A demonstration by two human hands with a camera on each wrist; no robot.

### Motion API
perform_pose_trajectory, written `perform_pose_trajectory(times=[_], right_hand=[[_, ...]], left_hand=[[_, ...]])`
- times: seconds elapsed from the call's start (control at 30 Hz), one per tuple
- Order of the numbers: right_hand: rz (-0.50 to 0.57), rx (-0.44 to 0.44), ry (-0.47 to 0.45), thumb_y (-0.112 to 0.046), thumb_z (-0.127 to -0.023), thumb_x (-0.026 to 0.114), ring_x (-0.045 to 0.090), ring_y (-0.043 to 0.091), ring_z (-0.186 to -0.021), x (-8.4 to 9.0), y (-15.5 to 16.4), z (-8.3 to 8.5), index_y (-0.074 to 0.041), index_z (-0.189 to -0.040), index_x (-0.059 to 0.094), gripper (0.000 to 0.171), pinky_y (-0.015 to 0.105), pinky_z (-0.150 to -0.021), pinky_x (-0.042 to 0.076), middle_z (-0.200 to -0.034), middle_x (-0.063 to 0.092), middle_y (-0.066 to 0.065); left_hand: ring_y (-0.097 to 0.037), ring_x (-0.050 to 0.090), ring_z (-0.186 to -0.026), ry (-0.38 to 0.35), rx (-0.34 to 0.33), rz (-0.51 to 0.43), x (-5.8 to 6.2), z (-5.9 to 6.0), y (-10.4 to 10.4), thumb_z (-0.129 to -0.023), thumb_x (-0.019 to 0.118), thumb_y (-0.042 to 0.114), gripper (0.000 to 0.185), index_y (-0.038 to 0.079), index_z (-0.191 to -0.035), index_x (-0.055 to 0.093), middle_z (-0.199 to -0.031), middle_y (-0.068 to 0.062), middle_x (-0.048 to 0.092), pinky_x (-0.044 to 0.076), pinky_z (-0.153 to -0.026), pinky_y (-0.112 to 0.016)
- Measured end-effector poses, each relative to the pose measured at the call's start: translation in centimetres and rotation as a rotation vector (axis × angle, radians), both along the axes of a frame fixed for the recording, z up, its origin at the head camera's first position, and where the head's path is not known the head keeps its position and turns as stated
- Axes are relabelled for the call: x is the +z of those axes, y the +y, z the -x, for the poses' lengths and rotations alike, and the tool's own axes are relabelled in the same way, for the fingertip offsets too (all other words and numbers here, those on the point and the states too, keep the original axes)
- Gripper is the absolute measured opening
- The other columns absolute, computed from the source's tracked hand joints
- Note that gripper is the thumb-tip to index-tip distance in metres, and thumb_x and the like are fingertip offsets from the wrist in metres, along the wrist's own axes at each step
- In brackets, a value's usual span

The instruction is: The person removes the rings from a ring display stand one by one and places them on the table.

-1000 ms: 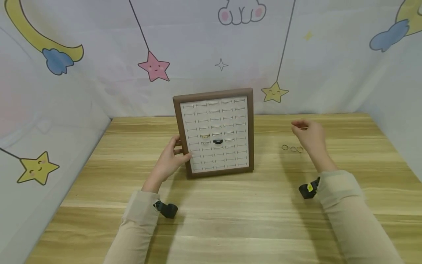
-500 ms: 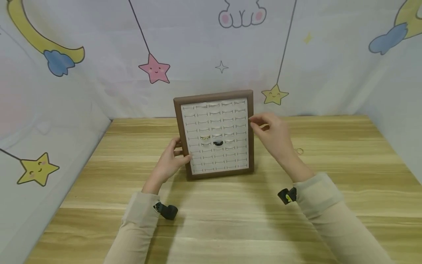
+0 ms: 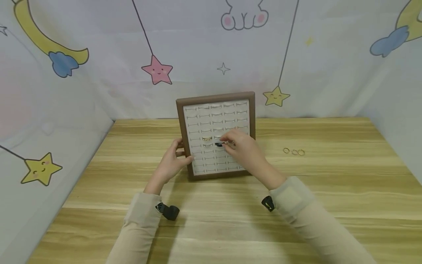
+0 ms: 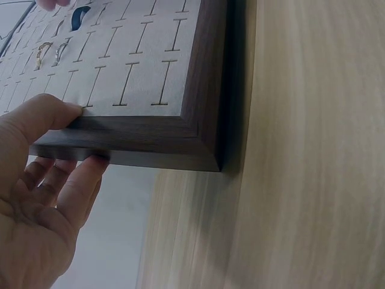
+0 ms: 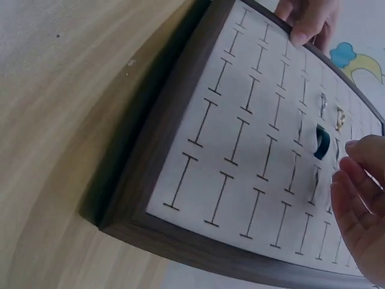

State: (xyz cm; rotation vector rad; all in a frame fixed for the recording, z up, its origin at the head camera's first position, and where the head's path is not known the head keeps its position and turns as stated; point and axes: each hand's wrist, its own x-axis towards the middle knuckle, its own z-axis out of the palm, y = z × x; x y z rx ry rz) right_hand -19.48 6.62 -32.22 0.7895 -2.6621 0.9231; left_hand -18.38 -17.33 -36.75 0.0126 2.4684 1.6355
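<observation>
A ring display board [image 3: 215,112] with a brown wooden frame and rows of slits in its white pad stands tilted on the table. My left hand [image 3: 169,165] grips its left edge, thumb on the front and fingers behind. Seated in the slits are a gold ring [image 4: 42,54], a silver ring [image 5: 323,105] and a wide black ring [image 5: 322,143]. Over the pad's middle, my right hand [image 3: 245,150] pinches a small ring, mostly hidden between thumb and fingertips. Its fingertips are close to the black ring in the head view.
Three thin rings, one of them a gold-toned ring [image 3: 286,150], lie on the wood-grain table [image 3: 211,220] to the right of the board. A pale cloth backdrop [image 3: 197,47] with printed stars and moons hangs behind and at both sides.
My right hand has moved left from above the loose rings, past the board's right edge, to the middle of the pad. The left hand keeps its grip on the frame.
</observation>
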Motion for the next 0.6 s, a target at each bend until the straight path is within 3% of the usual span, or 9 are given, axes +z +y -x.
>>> perform_pose_trajectory(times=[0.3,0.6], right_hand=[[-0.043,-0.008,0.034,0.000,-0.084,0.068,0.064,0.021,-0.096,-1.1,-0.9,0.0,-0.004,-0.099,0.070,0.015,0.031,-0.085,0.056,-0.101,0.069,0.007],[-0.077,-0.012,0.230,-0.002,-0.085,0.069,0.063,0.020,-0.091,-2.0,-1.3,-0.2,-0.004,-0.096,0.070,0.011,0.027,-0.081,0.056,-0.094,0.065,0.006]], left_hand=[[-0.036,0.044,-0.132,0.006,-0.007,0.002,0.0,0.1,0.1,-0.090,0.063,0.011,0.072,0.007,-0.149,0.022,-0.146,-0.017,0.035,0.049,-0.101,-0.047],[-0.037,0.043,-0.133,0.000,0.001,0.011,0.1,-0.1,0.0,-0.091,0.062,0.011,0.072,0.007,-0.150,0.020,-0.147,-0.017,0.034,0.048,-0.102,-0.047]])
